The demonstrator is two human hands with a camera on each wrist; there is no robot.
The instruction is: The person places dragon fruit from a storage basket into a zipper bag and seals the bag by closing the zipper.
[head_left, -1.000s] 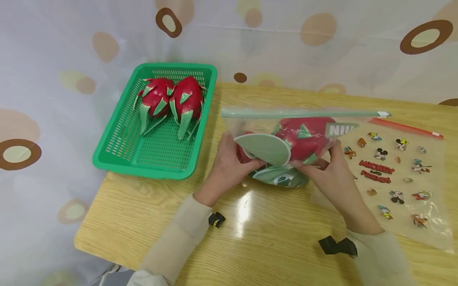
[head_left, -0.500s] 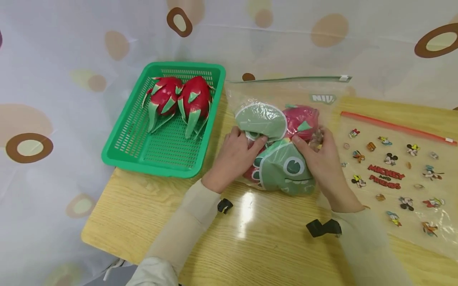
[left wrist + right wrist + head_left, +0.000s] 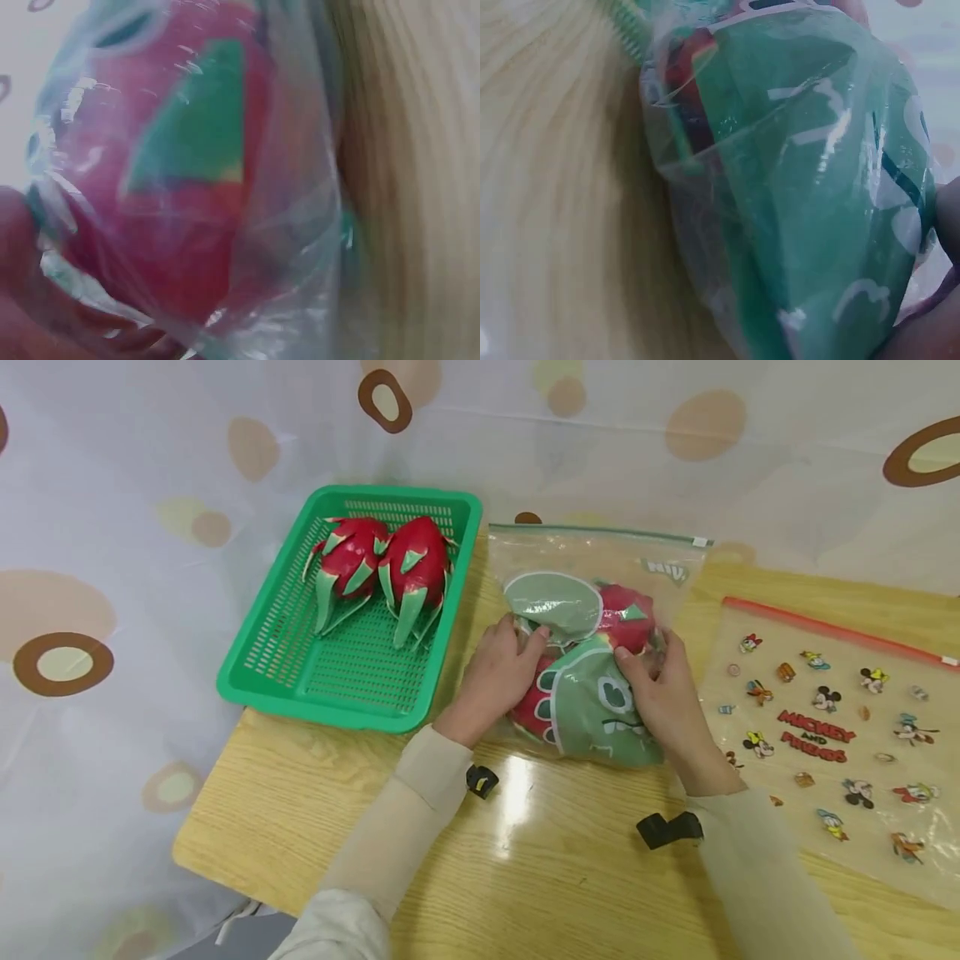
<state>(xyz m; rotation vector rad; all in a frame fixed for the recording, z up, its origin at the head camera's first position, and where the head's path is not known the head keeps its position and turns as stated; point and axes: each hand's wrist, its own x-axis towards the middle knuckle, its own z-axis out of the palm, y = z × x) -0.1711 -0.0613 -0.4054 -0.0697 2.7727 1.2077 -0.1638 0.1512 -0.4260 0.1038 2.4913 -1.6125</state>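
Observation:
A clear slider zip bag [image 3: 555,597] with a green cartoon print lies before me in the head view, its green zip strip at the far edge and the white slider at the right end. Red dragon fruits [image 3: 628,617] with green scales fill it. My left hand [image 3: 497,675] grips the bag's left side, thumb on top. On the right side, my right hand [image 3: 666,700] holds it the same way, thumb over the print. The left wrist view has a dragon fruit [image 3: 187,247] close up through the plastic; in the right wrist view the green print [image 3: 802,187] bulges.
A green plastic basket [image 3: 247,689] at the left holds two dragon fruits [image 3: 417,564]. To the right, a flat clear zip bag [image 3: 817,793] with cartoon figures and a red zip lies on the wooden table [image 3: 555,860]. A dotted curtain [image 3: 465,443] hangs behind.
The bag's zip end has tipped back, away from me, and its printed front has come to face up. Both hands have kept hold of its sides and shifted slightly.

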